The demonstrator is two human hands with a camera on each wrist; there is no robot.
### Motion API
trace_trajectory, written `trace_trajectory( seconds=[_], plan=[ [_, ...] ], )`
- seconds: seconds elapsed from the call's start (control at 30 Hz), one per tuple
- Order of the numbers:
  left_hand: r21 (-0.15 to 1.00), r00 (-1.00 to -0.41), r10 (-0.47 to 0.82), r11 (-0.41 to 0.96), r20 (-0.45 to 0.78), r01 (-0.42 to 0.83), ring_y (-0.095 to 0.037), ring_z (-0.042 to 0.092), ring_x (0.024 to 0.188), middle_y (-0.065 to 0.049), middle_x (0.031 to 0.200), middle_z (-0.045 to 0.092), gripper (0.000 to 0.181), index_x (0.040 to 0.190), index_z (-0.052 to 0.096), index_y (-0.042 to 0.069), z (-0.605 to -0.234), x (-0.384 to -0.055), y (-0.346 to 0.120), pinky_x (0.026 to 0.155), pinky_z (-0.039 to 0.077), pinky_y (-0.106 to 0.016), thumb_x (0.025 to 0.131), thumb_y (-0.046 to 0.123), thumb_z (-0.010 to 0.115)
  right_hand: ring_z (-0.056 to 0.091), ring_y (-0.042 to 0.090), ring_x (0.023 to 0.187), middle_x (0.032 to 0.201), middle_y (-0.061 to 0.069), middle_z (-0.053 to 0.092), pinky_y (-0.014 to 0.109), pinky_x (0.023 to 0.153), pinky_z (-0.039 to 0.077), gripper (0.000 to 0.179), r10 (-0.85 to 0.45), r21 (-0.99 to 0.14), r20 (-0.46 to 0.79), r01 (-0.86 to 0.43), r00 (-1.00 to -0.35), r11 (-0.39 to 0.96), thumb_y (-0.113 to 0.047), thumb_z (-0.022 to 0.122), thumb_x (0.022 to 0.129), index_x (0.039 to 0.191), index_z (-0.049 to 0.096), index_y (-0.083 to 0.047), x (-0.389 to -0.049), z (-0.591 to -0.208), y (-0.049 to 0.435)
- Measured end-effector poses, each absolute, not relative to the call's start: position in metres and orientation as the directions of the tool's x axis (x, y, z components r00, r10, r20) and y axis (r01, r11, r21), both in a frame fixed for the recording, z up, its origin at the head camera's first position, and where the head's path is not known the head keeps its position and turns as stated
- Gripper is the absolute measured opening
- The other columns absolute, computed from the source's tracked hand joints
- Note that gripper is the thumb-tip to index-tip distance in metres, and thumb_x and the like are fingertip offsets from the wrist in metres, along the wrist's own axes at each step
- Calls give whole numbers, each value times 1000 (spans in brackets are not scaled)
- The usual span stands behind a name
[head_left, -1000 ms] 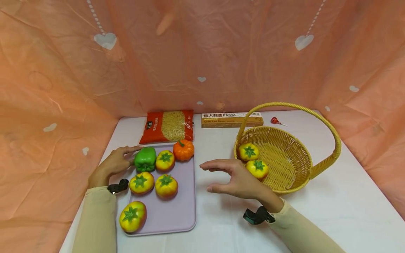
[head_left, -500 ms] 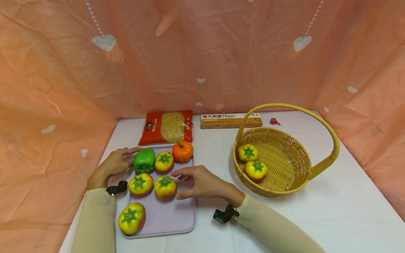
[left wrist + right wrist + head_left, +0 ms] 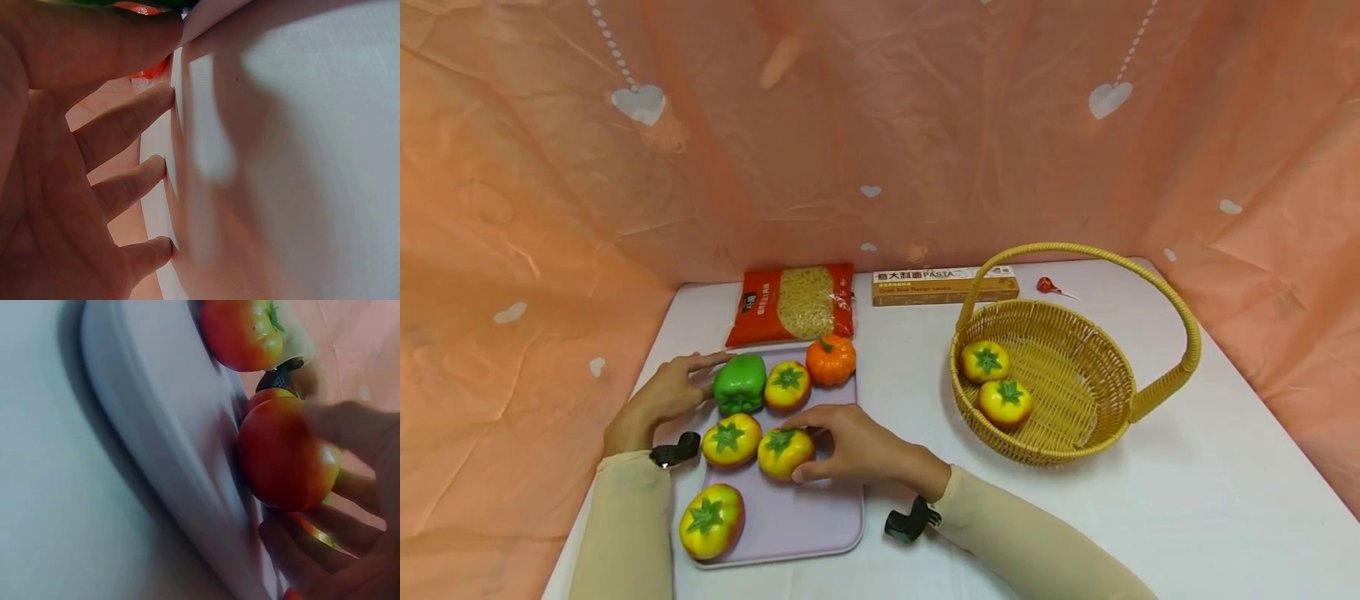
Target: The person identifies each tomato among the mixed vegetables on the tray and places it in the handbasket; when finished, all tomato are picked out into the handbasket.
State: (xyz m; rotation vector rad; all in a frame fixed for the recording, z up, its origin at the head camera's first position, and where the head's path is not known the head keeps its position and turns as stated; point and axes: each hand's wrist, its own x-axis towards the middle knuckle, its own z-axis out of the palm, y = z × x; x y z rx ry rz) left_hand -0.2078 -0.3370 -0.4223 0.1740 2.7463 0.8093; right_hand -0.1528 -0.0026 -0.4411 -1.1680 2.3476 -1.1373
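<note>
My right hand [image 3: 861, 446] grips a yellow-and-red tomato [image 3: 784, 460] with a green leafy top, on the lilac tray [image 3: 805, 525]. In the right wrist view the thumb and fingers lie around this tomato [image 3: 284, 456], close over the tray. Three more tomatoes are on the tray, one of them at its near left corner [image 3: 711, 533]. At the tray's left edge my left hand [image 3: 666, 396] rests beside a green bell pepper [image 3: 740, 383]. The left wrist view shows its thumb [image 3: 112, 44] at the tray's edge and its other fingers spread, tips on the white table.
A small orange pumpkin [image 3: 831, 362] sits in the tray's far right corner. Behind it lie a red pasta bag [image 3: 760, 312], a pasta box [image 3: 943, 287] and a lollipop [image 3: 1047, 285]. The yellow wicker basket [image 3: 1112, 383] with a tall handle, at right, holds two tomatoes.
My right hand has moved left from beside the basket to the tray and taken hold of a tomato, which has shifted slightly left. The left hand has stayed at the tray's edge.
</note>
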Motion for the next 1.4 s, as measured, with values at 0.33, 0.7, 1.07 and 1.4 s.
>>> trace_trajectory(
  seconds=[0.33,0.7,1.07,1.4],
  plan=[
    [517,-952,190,855,-241,39,-71,28,153,-41,162,45,65,159,57,11,-422,-208,-338,119,23,-87,96,10,69,63,-2,118,140,-4,74,17,109,50,56,-772,-772,131,-553,-622,314,-27,91,92,143,71,-17,-150,-449,-6],
    [538,-957,206,841,-204,66,-70,32,151,-43,158,48,64,157,60,9,-424,-208,-338,119,26,-86,93,8,69,63,-4,115,140,-6,74,16,105,54,53,-786,-786,126,-545,-605,293,-23,88,94,144,70,-17,-151,-446,-2],
    [545,-951,187,838,-248,23,-70,27,154,-39,162,45,69,159,57,11,-425,-207,-338,120,22,-87,92,3,67,69,21,132,147,6,69,30,110,59,53,-733,-951,162,-302,-661,62,-9,84,94,145,69,-11,-150,-404,54],
    [545,-956,201,837,-215,53,-69,28,154,-45,162,39,62,158,58,10,-423,-210,-338,121,21,-86,98,12,71,69,17,129,151,17,65,29,109,59,54,-545,-915,269,-387,-794,112,2,81,94,146,66,-5,-143,-387,153]
  ],
)
